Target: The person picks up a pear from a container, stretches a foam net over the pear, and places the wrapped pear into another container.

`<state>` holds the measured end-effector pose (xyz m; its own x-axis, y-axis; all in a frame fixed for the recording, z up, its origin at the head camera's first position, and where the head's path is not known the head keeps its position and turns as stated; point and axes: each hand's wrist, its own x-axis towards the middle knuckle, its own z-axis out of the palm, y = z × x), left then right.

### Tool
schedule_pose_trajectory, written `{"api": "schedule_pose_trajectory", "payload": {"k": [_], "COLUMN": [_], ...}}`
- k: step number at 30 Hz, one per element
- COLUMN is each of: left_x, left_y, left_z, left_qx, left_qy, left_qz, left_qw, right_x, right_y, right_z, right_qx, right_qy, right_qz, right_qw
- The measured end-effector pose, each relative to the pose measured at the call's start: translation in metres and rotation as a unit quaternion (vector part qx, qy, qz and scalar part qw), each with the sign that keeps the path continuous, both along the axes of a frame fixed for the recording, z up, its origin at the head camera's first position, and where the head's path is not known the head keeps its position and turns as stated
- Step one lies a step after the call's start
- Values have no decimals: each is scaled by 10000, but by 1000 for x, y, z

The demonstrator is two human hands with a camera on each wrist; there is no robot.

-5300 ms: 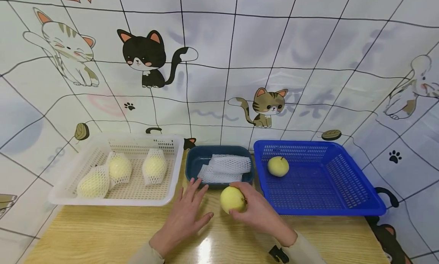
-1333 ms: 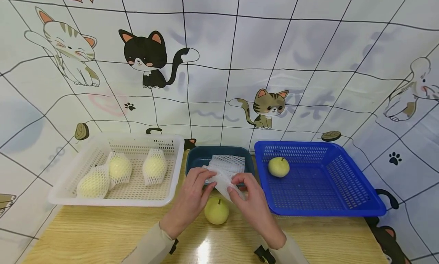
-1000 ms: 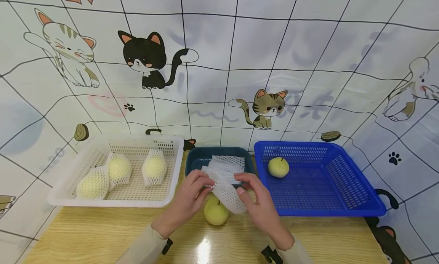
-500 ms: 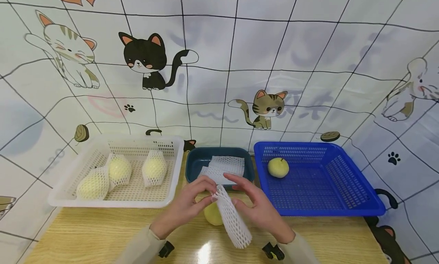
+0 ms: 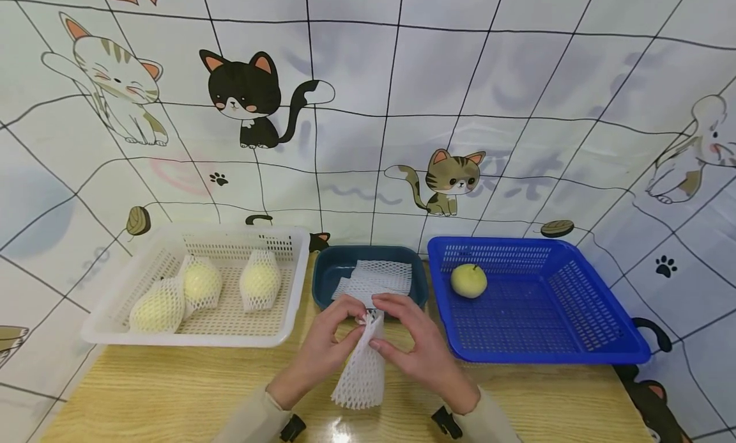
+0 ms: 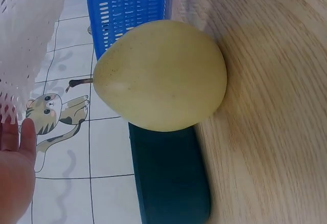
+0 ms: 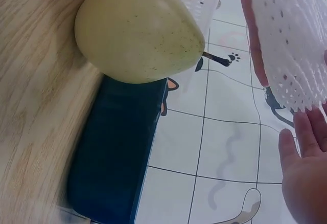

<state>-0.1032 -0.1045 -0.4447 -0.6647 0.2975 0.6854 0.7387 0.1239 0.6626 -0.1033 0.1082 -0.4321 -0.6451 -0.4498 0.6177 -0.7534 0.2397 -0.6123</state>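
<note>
Nearest the camera, two beige sleeves [image 5: 253, 414] reached in over the wood-grain table [image 5: 218, 385], each with a small black piece under the wrist. A white foam net [image 5: 365, 373] hung between the hands, its flared open end towards the person. The left hand [image 5: 322, 350] pinched its gathered upper end between thumb and fingers. The right hand [image 5: 420, 347] curved about the other side, thumb at the net's edge; whether it gripped or merely touched could not be told. Behind the net, which hid it from the head camera, a bare yellow-green pear [image 6: 161, 75] stood on the table, stem up, as both wrist views showed. Beyond it sat a dark teal tray [image 5: 339, 257] with more foam nets [image 5: 382, 278] lying flat inside. To its left, a white basket [image 5: 190, 339] held three net-wrapped pears [image 5: 260, 280]; to its right, a blue basket [image 5: 546, 355] held one unwrapped pear [image 5: 468, 280] near its left wall. Farthest back rose a white, black-gridded wall covering [image 5: 356, 66] printed with cartoon cats.
</note>
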Motion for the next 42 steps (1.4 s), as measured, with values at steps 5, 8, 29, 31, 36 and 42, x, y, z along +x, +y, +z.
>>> {"api": "schedule_pose_trajectory", "payload": {"k": [5, 8, 29, 31, 36, 42], "left_x": [1, 2, 4, 4, 6, 9], "left_y": [1, 0, -1, 0, 1, 2], "left_z": [-2, -3, -6, -5, -2, -4], "left_qx": [-14, -8, 2265, 2626, 3253, 3621], "left_qy": [-292, -655, -3094, -3290, -3805, -4320], "left_qz": [52, 76, -1454, -1691, -2160, -2290], "left_qw": [9996, 9978, 9121, 8912, 8383, 7936], "right_x": [0, -1, 5, 4, 3, 3], "right_y": [-1, -1, -5, -6, -8, -10], "right_z": [-1, -2, -4, -6, -10, -12], "right_qx": [-146, -325, -2998, -3183, -3394, -3471], "right_qy": [102, 159, -2378, -2596, -3047, -3799], "right_qz": [-135, -184, 511, 787, 1320, 1771], "right_qw": [9998, 9992, 9225, 9083, 8801, 8389]}}
